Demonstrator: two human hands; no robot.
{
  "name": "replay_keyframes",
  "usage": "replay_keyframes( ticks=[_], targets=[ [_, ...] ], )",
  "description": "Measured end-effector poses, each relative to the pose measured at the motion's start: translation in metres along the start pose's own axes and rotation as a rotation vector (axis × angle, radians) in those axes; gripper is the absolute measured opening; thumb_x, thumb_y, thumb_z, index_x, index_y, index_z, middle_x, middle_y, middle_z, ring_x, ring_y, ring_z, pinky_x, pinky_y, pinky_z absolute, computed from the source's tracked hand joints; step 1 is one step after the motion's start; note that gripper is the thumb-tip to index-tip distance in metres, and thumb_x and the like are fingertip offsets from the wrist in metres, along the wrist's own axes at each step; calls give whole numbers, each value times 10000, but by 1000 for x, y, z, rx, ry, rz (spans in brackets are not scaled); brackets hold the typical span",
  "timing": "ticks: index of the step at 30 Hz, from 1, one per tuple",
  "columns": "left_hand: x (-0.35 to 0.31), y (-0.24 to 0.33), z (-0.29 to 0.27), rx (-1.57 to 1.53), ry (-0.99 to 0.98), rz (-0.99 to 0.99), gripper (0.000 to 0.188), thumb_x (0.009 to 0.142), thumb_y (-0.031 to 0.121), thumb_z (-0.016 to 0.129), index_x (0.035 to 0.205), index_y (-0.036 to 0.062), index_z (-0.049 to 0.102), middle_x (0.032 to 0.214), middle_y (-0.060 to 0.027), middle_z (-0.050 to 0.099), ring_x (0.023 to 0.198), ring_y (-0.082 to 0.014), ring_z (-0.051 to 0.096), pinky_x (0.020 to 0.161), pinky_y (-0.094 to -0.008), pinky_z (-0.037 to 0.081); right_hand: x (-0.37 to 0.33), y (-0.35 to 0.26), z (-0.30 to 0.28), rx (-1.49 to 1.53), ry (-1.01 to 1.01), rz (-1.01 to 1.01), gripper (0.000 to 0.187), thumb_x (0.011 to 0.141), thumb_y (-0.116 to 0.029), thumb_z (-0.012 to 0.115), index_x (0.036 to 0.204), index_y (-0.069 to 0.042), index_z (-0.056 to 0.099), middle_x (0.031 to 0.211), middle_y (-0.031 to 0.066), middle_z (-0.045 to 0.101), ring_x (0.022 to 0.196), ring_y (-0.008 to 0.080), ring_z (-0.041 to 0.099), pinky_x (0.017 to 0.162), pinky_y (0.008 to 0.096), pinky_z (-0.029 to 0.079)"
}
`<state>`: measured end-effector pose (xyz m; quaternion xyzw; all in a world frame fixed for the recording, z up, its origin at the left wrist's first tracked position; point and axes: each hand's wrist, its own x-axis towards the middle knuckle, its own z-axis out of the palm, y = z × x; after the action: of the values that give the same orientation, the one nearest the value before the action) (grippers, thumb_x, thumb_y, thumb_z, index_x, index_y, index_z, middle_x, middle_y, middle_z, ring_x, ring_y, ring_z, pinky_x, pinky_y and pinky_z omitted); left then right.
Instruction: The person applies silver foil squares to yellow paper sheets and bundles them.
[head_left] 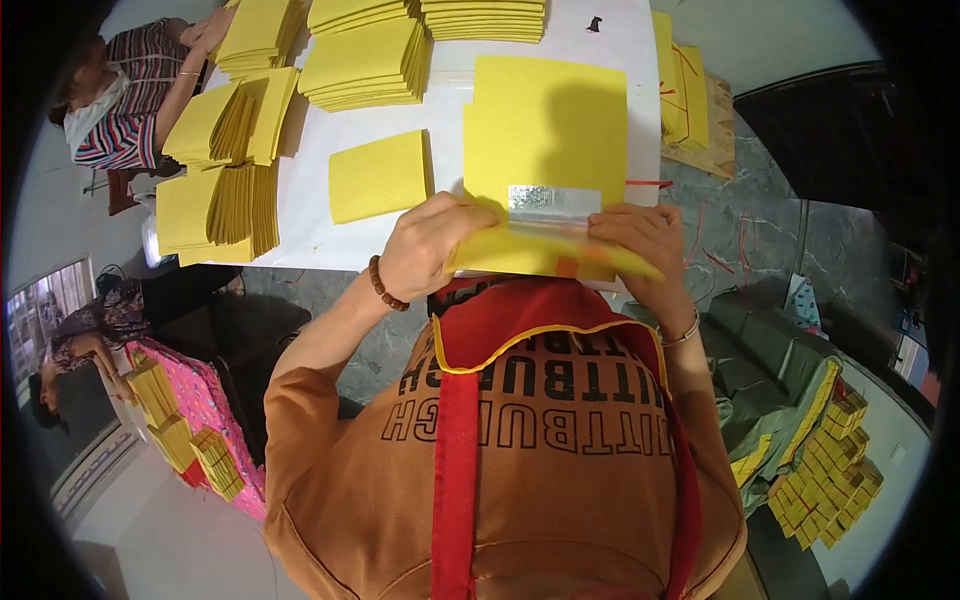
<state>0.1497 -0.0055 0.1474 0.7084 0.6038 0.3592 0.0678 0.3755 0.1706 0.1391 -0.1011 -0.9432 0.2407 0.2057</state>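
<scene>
A large yellow paper sheet lies before me at the table's near edge, perhaps on top of others; I cannot tell. It bears a silver foil rectangle. Its near part is lifted and curled over, smeared by motion, with a small orange patch on it. My left hand grips the curled paper at its left end, fingers bent over the edge. At the other end my right hand holds it too, thumb side hidden by the paper. A folded yellow paper piece lies just left of the sheet.
Stacks of folded yellow paper cover the white table's far and left parts. A person works at the left edge. Tied yellow bundles sit beyond the right edge. More bundles are piled by a green sofa.
</scene>
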Motion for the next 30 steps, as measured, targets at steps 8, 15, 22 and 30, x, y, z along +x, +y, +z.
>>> replay_keyframes(
  ticks=[8,15,22,30],
  targets=[
    [15,-15,17,-337,90,-645,255,905,216,555,882,-35,593,550,-128,519,453,-229,494,461,-329,394,22,-7,6,413,127,544,308,784,-183,676,1067,-67,633,913,87,669,799,191,629,661,294,447],
    [17,-27,20,-677,82,-837,290,903,153,548,1135,-18,524,577,-12,569,529,-37,473,468,-237,362,28,-4,17,434,210,638,364,789,-127,666,1139,-45,611,703,92,641,625,101,578,584,244,442],
    [27,-22,18,-592,63,-847,457,900,90,553,1308,-12,374,773,24,579,580,-10,427,509,-181,339,26,-6,27,567,313,746,332,802,-120,655,1123,-44,621,596,1,514,542,51,425,498,213,362],
    [41,-10,6,453,232,-289,626,773,159,665,1330,56,400,996,-154,610,879,-244,580,722,-349,436,25,-5,29,537,321,748,316,798,-111,645,1106,-44,627,570,-13,452,520,56,393,481,224,341]
  ],
)
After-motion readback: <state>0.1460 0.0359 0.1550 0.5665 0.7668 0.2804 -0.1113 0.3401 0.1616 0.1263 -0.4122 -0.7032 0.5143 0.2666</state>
